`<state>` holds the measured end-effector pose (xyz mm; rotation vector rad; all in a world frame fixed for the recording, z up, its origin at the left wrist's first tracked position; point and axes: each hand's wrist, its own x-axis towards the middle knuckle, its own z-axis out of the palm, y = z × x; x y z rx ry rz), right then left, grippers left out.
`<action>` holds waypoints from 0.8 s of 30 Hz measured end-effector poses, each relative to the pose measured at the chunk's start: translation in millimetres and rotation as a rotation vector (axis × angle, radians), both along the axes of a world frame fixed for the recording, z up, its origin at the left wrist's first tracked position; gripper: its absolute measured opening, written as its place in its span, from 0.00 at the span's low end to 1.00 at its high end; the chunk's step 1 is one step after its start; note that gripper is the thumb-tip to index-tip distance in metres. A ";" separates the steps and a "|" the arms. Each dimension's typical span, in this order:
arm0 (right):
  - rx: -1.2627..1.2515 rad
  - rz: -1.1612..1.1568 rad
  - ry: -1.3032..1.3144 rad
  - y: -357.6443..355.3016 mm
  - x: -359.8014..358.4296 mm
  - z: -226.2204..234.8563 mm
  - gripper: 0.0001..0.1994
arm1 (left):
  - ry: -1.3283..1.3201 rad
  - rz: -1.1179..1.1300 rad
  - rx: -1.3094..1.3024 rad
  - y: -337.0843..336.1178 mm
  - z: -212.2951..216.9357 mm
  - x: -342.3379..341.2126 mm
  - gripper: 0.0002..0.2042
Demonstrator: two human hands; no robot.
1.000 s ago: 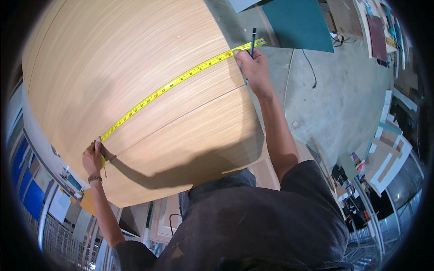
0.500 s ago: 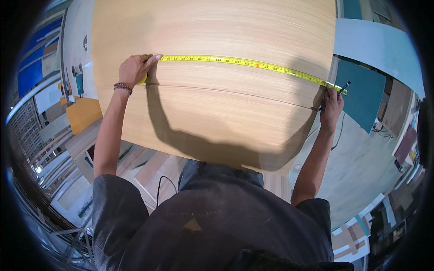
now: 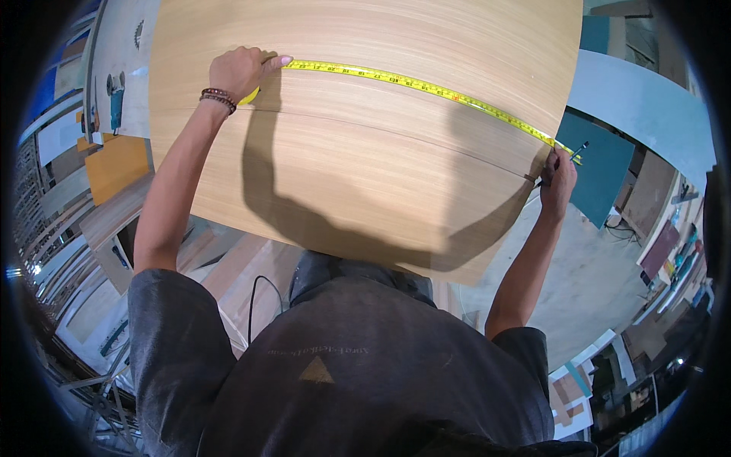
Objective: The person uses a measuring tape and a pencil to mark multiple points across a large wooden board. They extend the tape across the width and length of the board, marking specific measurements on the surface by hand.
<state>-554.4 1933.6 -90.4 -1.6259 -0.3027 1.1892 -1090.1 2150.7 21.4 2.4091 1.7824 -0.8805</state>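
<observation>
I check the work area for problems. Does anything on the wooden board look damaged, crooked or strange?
Nothing stands out. The yellow tape measure lies flat across the wooden board, held by the left hand and the right hand, which also holds a pencil. The thin line across the board looks deliberate, not a crack.

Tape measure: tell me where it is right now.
In the head view, the yellow tape measure stretches across the wooden panel, from the left hand at upper left to the right hand at the panel's right edge.
</observation>
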 end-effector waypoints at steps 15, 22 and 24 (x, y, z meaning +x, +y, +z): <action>0.213 0.168 -0.222 54.7 -111.9 109.6 0.31 | -0.042 -0.068 0.083 -3.2 -5.6 -8.4 0.41; 0.346 0.410 0.043 110.0 -193.5 75.8 0.19 | -0.050 -0.051 0.055 -1.7 -6.1 -6.2 0.41; 0.337 0.449 0.042 112.4 -198.6 63.5 0.15 | -0.047 -0.047 0.042 -1.6 -4.2 -5.1 0.40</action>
